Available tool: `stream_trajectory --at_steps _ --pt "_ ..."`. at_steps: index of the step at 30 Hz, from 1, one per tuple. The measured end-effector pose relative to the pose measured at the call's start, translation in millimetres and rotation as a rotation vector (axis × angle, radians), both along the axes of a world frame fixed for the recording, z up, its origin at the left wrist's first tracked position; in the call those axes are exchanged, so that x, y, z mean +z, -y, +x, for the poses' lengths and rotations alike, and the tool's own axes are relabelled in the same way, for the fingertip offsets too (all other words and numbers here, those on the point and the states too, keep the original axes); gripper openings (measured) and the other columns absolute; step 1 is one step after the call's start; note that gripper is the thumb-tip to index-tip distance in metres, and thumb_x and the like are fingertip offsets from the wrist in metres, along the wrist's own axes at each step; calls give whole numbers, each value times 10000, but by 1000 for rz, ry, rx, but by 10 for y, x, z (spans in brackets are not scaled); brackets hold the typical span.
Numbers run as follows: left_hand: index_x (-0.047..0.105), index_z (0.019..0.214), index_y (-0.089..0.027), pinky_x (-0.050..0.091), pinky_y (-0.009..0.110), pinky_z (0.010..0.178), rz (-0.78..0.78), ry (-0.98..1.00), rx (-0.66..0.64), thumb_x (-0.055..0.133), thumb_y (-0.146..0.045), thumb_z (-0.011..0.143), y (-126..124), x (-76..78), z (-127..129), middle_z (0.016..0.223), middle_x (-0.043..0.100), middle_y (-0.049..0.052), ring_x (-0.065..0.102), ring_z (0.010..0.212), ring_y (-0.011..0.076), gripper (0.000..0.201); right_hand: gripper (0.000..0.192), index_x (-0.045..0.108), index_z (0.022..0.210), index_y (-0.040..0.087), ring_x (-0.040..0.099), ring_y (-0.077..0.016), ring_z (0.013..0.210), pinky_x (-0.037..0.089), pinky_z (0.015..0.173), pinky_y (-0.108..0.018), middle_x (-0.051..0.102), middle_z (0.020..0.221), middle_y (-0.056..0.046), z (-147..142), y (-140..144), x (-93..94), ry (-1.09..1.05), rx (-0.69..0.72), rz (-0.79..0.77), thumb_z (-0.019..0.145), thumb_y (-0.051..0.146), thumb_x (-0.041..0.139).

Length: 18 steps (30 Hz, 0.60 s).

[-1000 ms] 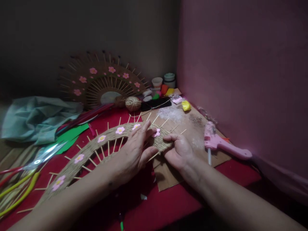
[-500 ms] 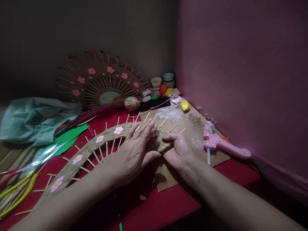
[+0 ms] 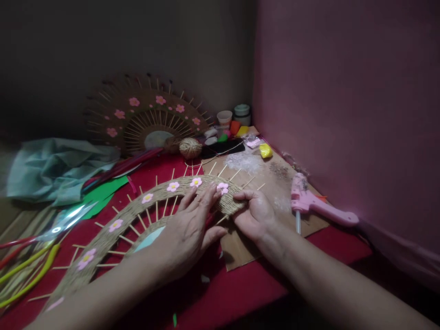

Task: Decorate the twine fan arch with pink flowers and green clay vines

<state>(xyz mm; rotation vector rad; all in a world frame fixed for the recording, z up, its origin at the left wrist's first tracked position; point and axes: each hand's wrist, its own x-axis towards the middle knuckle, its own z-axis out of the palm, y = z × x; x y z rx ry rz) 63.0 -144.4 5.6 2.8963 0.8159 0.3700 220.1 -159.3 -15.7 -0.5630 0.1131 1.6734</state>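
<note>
Red bench (image 3: 247,293), fan (image 3: 160,191) lying across the near side, twine looks done where it shows. Right hand's (image 3: 256,213) grip pinches its right end; left hand (image 3: 190,227) rests over it, spread, empty. Flowers (image 3: 147,198) seem mostly finished, though I can't spot a yellow centre on the rightmost flower (image 3: 224,186).

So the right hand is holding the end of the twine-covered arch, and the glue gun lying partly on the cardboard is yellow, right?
Not quite: the head view shows the glue gun is pink, not yellow. It does lie partly on the cardboard, and the right hand does hold the end of the arch.
</note>
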Motion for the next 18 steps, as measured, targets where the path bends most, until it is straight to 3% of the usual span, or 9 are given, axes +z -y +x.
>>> stream_trajectory --at_steps 3,7,11,13,15,18 --pt "-66 1495 -238 243 553 1129 -17 22 38 368 -412 966 -11 17 -43 1481 389 119 210 1422 274 706 249 571 702 169 609 -238 789 512 794 -452 613 693 -63 21 -16 20 42 -56 19 512 65 448" --pt "34 1497 -225 264 562 1119 43 42 60 390 -412 956 54 48 -125 1515 320 133 237 1413 290 674 175 519 657 200 601 -211 788 507 812 -431 593 689 -34 90 -47 60 232 -272 19 547 71 476" --pt "194 1469 -175 307 523 1115 110 12 -28 474 -374 926 230 5 -130 1437 443 152 359 1359 295 643 130 514 633 209 595 -183 863 475 877 -365 592 705 -10 164 62 34 436 -399 66 583 92 539" --pt "298 1429 -152 306 507 1120 135 -24 -102 495 -373 916 336 -47 -104 1380 514 145 439 1309 289 592 200 572 722 213 579 -177 977 434 939 -335 632 806 -3 221 170 24 544 -454 81 581 75 603" --pt "396 1374 -133 294 499 1126 164 -38 -169 517 -384 905 440 -106 -80 1355 539 146 472 1282 292 546 375 618 933 234 535 -177 1115 385 1000 -327 653 1026 -10 324 241 70 784 -509 112 595 75 651" --pt "445 1347 -124 261 522 1130 178 -27 -213 512 -390 905 586 -182 -65 1343 547 154 464 1285 309 519 528 539 1244 189 510 -245 1200 390 1001 -381 568 1289 -112 580 119 284 1661 -438 127 721 183 612"
